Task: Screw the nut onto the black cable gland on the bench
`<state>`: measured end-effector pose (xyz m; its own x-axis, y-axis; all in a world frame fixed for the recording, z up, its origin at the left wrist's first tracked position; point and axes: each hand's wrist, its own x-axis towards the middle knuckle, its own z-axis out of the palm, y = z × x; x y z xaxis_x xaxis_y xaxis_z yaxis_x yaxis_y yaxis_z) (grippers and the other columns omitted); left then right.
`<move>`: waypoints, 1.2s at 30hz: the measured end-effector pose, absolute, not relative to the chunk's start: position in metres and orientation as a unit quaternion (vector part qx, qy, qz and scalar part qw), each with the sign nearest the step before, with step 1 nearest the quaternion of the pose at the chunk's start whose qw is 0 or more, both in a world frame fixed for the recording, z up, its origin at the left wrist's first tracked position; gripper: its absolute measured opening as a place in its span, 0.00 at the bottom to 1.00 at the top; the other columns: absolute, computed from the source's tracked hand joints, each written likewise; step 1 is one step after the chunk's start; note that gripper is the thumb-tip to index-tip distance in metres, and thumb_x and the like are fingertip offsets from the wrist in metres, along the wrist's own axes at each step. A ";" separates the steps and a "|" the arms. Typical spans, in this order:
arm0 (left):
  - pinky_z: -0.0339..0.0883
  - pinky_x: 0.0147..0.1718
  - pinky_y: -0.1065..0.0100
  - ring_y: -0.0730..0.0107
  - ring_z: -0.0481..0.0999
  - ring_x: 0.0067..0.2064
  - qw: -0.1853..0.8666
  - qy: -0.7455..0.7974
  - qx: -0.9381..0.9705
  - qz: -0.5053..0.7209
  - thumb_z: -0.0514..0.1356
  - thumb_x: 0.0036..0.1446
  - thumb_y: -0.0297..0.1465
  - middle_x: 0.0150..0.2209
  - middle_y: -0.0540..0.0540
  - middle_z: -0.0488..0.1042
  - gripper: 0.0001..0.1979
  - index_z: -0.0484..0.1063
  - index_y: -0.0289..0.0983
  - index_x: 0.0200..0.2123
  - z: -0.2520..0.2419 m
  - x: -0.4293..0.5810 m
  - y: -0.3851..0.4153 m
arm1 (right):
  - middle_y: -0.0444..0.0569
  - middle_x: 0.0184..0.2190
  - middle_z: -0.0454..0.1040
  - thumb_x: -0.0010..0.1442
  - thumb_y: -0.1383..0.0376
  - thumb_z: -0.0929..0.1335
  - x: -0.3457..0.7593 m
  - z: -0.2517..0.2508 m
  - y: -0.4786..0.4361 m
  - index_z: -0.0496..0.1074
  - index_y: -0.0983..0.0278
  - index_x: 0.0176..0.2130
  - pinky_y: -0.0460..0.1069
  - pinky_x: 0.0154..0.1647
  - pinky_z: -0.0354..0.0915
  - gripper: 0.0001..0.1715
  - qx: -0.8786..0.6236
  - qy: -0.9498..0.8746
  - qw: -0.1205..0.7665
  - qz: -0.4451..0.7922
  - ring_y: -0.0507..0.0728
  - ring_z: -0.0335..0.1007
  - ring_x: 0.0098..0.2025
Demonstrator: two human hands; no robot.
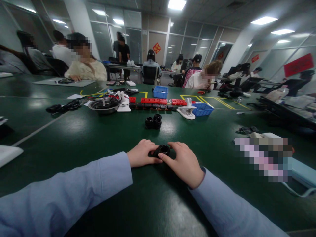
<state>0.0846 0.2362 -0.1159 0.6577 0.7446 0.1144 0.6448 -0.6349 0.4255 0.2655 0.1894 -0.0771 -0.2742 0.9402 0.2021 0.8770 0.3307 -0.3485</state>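
A glossy black ring-shaped part (164,150) with an open centre is between my hands, close above or on the green tabletop (108,138). My left hand (144,153) has its thumb and fingers closed on the part's left side, where some dark surface is partly hidden. My right hand (185,161) curls around the right side, thumb at the near rim and forefinger at the far rim. Just beyond, similar black ring-shaped parts (153,121) stand grouped together on the table.
Farther back lie a metal bowl (103,107) with black cables, white clip stands (187,111), red blocks (153,100) and blue bins (160,92). A pale blue case (302,172) lies at right, a white object (10,154) at left. Several people sit around the room.
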 end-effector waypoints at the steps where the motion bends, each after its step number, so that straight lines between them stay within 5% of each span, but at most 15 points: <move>1: 0.53 0.37 0.65 0.67 0.64 0.34 0.178 0.389 0.893 0.142 0.59 0.52 0.48 0.27 0.51 0.66 0.19 0.67 0.36 0.28 -0.116 0.085 0.236 | 0.51 0.38 0.72 0.57 0.54 0.68 0.265 -0.078 0.189 0.71 0.67 0.43 0.52 0.43 0.63 0.20 -0.571 -0.794 0.187 0.092 0.60 0.66 0.42; 36: 0.53 0.37 0.66 0.68 0.64 0.33 0.169 0.391 0.893 0.146 0.60 0.52 0.45 0.27 0.52 0.66 0.17 0.67 0.36 0.28 -0.113 0.086 0.235 | 0.50 0.36 0.70 0.57 0.62 0.69 0.266 -0.080 0.191 0.71 0.66 0.43 0.50 0.41 0.63 0.14 -0.545 -0.807 0.202 0.105 0.57 0.66 0.40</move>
<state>0.0859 0.2345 -0.1132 0.6516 0.7476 0.1285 0.6487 -0.6370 0.4164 0.2660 0.1908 -0.0796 -0.3231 0.9225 0.2112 0.8372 0.3827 -0.3907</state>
